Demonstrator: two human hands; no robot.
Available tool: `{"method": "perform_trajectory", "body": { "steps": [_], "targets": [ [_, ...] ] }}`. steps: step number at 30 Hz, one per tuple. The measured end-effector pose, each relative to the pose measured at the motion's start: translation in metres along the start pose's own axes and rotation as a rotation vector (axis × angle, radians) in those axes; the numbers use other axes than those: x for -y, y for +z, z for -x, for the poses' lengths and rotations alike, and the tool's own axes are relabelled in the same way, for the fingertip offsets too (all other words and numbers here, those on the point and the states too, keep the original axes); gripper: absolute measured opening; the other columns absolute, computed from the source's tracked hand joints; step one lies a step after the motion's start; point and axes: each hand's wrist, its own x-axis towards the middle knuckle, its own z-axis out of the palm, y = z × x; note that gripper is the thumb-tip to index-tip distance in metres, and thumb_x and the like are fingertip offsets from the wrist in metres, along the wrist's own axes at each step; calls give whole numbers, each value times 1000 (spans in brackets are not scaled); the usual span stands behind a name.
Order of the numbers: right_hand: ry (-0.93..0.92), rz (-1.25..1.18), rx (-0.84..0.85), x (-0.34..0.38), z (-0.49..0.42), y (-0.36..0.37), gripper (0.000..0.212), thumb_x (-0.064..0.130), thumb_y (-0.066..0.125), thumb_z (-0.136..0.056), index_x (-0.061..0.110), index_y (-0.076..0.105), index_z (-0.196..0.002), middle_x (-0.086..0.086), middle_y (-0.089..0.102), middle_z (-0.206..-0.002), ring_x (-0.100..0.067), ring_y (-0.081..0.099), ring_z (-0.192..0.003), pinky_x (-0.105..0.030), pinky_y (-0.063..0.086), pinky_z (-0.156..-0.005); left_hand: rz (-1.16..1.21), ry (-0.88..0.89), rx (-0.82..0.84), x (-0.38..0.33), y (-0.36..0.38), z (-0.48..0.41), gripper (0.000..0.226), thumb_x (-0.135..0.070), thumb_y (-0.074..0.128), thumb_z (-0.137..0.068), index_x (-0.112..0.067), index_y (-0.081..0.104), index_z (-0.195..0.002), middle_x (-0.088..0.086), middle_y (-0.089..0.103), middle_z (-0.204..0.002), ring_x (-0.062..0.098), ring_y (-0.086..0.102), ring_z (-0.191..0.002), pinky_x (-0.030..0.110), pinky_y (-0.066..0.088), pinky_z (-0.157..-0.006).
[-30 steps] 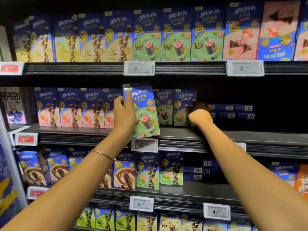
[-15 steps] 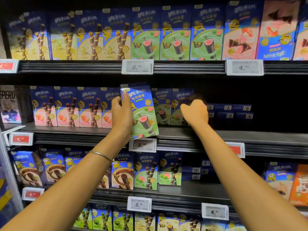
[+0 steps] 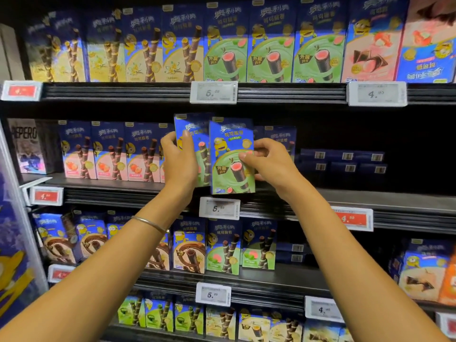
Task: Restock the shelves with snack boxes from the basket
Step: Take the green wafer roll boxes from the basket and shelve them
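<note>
Left grip [image 3: 180,164] clamps rear box [image 3: 197,130], right grip [image 3: 271,164] front box [image 3: 230,149]; we judge them light, stiff: hold edges.

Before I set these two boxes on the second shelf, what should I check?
1. Left hand grip: ok, its fingers are curled round the rear box.
2. Right hand grip: ok, its fingers pinch the green box at its right edge.
3. Both boxes upright with fronts outward: ok.
4. Boxes apart from each other: not ok, the green box overlaps the rear box's right side.
5. Free slot on the second shelf: cannot tell. The hands and boxes hide the spot behind them, and the dark space to the right holds flat-lying boxes.
</note>
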Motion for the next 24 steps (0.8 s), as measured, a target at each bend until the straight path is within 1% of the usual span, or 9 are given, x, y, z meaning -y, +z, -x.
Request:
{"method": "perform_trajectory", "body": {
  "steps": [3, 5, 7, 9, 12, 15, 17, 20, 24],
  "targets": [
    [55, -23, -186, -7, -12, -9, 28, 20, 77, -88, 15, 62, -110, -4, 73, -108, -16, 71, -96, -39, 60, -85, -20, 34, -74, 3, -21, -9, 20, -14, 50, -109, -18, 44, -127, -14, 58, -103, -20, 62, -69, 6, 46, -55],
    [101, 58, -257, -13, -21, -6, 37, 25, 78, -85, 10, 60, -114, -8, 70, -113, -23, 68, -101, -46, 58, -90, -13, 5, -84, 2, -33, -12, 18, -14, 50, -109, -20, 44, -125, -12, 60, -104, -13, 67, -74, 8, 49, -55],
    [111, 214, -285, -18, -27, 4, 41, 31, 79, -83, 8, 58, -111, -9, 67, -114, -25, 64, -100, -40, 55, -85, 0, -43, -61, 1, -42, -12, 18, -19, 51, -111, -23, 43, -126, -9, 63, -111, 1, 72, -90, 15, 54, -58],
    [104, 349, -286, -20, -32, 16, 38, 33, 76, -84, 10, 55, -105, -11, 64, -115, -29, 62, -101, -40, 54, -83, -4, -56, -52, 1, -47, -12, 18, -21, 51, -111, -24, 42, -127, -8, 63, -115, 7, 72, -97, 14, 55, -56],
    [87, 472, -266, -19, -39, 36, 20, 25, 68, -87, 16, 51, -92, -15, 66, -113, -35, 64, -101, -44, 56, -85, -14, -57, -52, -1, -52, -12, 21, -21, 51, -112, -22, 43, -131, -9, 63, -113, 5, 71, -92, 11, 53, -53],
    [111, 529, -247, -18, -45, 53, 12, 20, 63, -87, 15, 55, -94, -18, 66, -115, -41, 64, -106, -43, 55, -86, -15, -59, -36, -2, -54, -11, 23, -20, 52, -111, -19, 43, -133, -6, 63, -116, 4, 71, -90, 11, 53, -53],
    [128, 556, -241, -19, -49, 61, 12, 17, 62, -88, 11, 60, -98, -19, 67, -115, -41, 64, -106, -41, 54, -84, -1, -61, -26, -2, -55, -11, 21, -20, 52, -111, -20, 44, -130, -6, 64, -116, 3, 72, -85, 11, 53, -53],
    [159, 563, -234, -21, -55, 69, 22, 17, 61, -89, 4, 65, -107, -20, 68, -116, -40, 65, -106, -46, 56, -90, 13, -63, -17, 0, -57, -10, 19, -19, 53, -111, -21, 44, -128, -7, 64, -115, 0, 73, -80, 11, 53, -54],
    [182, 555, -222, -21, -59, 76, 26, 22, 65, -90, 4, 66, -109, -19, 68, -117, -38, 65, -108, -45, 56, -93, 18, -58, 5, 3, -59, -10, 22, -16, 52, -110, -20, 45, -130, -6, 65, -114, -2, 73, -78, 12, 53, -55]
  ]
}}
